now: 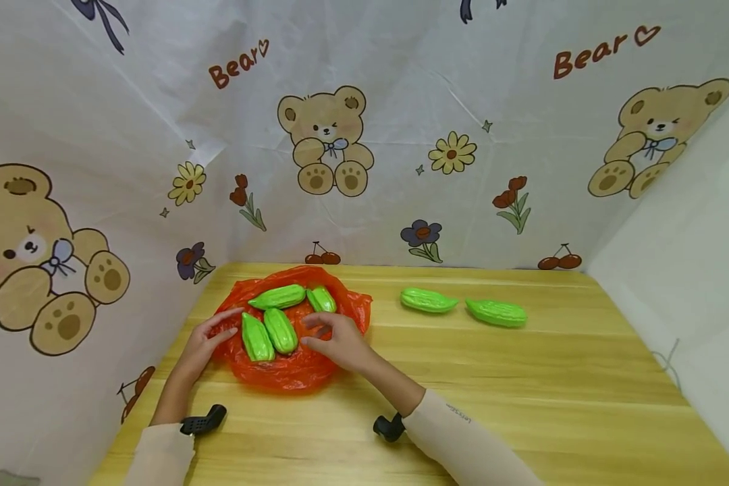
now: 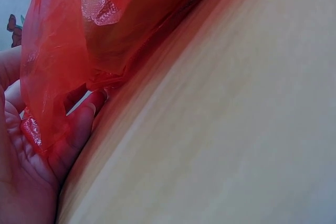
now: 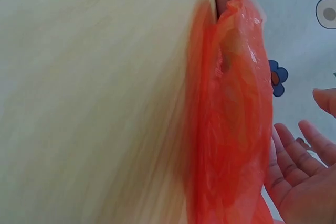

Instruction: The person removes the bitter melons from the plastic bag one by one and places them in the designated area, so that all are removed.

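Note:
A red plastic bag (image 1: 285, 380) lies spread open at the left of the wooden table. Inside it are several green bitter melons: two side by side in front, an upright-pointing melon (image 1: 258, 337) and a slanted melon (image 1: 281, 331); behind them a long melon (image 1: 278, 297) and a partly covered melon (image 1: 321, 300). My left hand (image 1: 199, 345) is at the bag's left edge, fingers extended, with a flap of red film (image 2: 52, 72) between thumb and fingers. Over the bag's right part hovers my right hand (image 1: 342, 343), fingers loosely bent and holding nothing; its palm shows in the right wrist view.
Two more bitter melons lie right of the bag, a nearer-left one (image 1: 428, 300) and a farther-right one (image 1: 496, 313), almost tip to tip. A white bear-print curtain (image 1: 389, 202) rises behind the table (image 1: 522, 405) and along its left side.

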Available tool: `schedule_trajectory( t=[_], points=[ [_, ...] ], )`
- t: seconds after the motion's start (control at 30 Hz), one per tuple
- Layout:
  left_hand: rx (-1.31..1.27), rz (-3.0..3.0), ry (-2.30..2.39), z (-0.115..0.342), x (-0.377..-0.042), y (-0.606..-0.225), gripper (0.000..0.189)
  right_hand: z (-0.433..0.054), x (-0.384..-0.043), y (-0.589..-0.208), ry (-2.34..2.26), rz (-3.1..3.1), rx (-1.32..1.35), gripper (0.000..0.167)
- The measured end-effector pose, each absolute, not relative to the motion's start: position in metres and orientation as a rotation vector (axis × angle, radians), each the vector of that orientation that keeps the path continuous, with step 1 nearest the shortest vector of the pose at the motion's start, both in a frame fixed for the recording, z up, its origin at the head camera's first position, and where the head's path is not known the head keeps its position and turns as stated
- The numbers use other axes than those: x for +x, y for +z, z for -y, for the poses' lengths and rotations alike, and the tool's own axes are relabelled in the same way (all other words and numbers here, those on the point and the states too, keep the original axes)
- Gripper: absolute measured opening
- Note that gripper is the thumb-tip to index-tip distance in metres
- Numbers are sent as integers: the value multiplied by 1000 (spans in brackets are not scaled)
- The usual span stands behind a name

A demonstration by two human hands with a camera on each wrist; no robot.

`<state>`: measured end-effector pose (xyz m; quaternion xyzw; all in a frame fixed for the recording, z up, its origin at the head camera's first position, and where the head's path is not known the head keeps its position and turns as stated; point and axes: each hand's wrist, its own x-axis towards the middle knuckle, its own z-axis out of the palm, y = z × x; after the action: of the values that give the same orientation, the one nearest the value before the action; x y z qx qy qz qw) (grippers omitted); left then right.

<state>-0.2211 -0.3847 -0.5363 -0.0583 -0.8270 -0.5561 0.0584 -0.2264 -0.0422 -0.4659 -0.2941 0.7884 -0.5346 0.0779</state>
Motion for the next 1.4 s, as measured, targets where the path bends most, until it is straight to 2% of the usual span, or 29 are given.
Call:
schedule_trajectory(
  t=[0.53,0.83,1.4],
  points=[
    [-208,2493,-1681,390,-219,-540,45,80,-231,-482,-1619,-2371,-758,42],
    [-206,2493,-1679,390,-218,-539,45,89,-236,-497,-1640,-2358,-703,41],
    [-184,2513,-1682,386,-219,-535,46,95,-242,-497,-1457,-2490,-701,54]
  ],
)
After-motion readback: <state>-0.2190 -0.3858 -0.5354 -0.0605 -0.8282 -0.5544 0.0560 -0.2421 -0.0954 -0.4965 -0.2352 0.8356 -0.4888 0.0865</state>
